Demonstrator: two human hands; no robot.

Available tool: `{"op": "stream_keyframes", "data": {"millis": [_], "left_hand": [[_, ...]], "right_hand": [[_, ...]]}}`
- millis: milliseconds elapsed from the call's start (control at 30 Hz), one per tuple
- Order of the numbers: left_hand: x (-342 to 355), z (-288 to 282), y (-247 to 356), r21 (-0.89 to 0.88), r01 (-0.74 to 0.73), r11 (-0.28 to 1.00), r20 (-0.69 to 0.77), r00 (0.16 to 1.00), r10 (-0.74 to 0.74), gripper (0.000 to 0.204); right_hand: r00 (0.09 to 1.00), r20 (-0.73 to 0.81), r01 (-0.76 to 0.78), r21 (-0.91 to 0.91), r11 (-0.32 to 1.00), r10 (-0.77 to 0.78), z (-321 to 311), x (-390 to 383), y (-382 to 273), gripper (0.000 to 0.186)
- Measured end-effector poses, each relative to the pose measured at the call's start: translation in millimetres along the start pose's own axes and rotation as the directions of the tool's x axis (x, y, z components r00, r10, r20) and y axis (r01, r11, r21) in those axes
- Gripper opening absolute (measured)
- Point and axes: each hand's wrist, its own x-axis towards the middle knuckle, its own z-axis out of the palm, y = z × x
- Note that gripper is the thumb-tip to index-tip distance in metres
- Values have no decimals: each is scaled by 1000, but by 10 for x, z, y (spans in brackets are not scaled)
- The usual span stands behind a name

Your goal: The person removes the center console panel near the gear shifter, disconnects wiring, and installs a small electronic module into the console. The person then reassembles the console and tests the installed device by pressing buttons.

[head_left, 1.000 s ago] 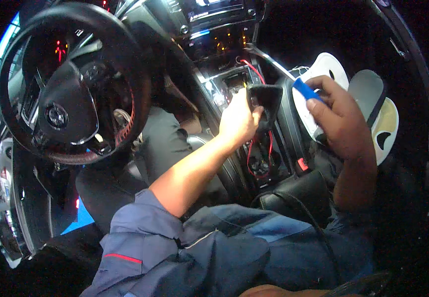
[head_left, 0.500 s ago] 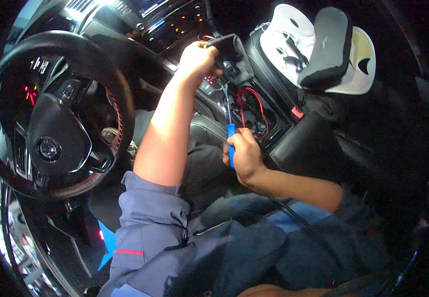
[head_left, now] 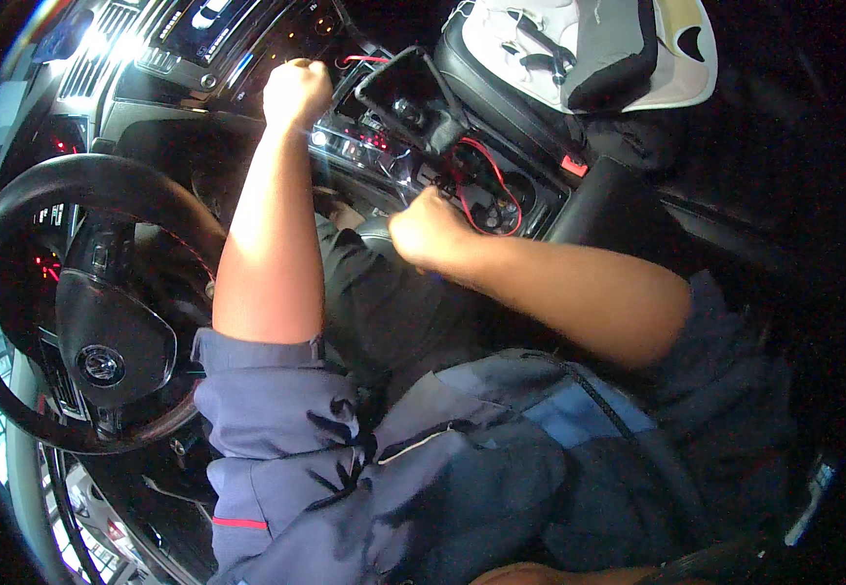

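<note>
My left hand (head_left: 298, 93) is closed, its fingers curled, in front of the lower dashboard beside the console. Whatever it may hold is hidden under the bright fingers. My right hand (head_left: 428, 232) is curled in a fist over the centre console (head_left: 550, 190). A bit of blue handle shows beneath it, from the screwdriver seen in that hand earlier; most of the tool is hidden. Between and beyond my hands, a black trim frame (head_left: 413, 97) stands tilted up from the console. A red wire (head_left: 509, 185) loops out of the console opening, right of my right hand.
The steering wheel (head_left: 101, 302) is at the left. A white and grey padded seat-like piece (head_left: 628, 54) lies on the passenger side at the far right. A red seat-belt buckle (head_left: 574, 166) sits beside the console. Lit dashboard controls (head_left: 320, 24) are ahead.
My left hand has left the black trim frame and moved left to the dashboard. My right hand has moved up and left, turning so that the screwdriver is mostly covered. The view has shifted.
</note>
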Motion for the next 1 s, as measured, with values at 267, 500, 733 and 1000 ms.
{"op": "stream_keyframes", "data": {"millis": [267, 500, 733, 1000], "left_hand": [[-12, 78, -191, 551, -400, 732, 205, 915, 347, 34], [231, 99, 18, 690, -643, 332, 581, 766, 274, 41], [416, 460, 14, 661, -742, 109, 731, 670, 130, 20], [215, 544, 68, 770, -603, 209, 601, 795, 79, 23]], "right_hand": [[965, -141, 189, -210, 959, -221, 69, 876, -388, 36], [986, 53, 159, 18, 987, -160, -33, 926, -375, 36], [920, 194, 368, -130, 921, -340, 223, 1277, -300, 30], [701, 594, 693, -699, 178, -396, -94, 885, -566, 22]]}}
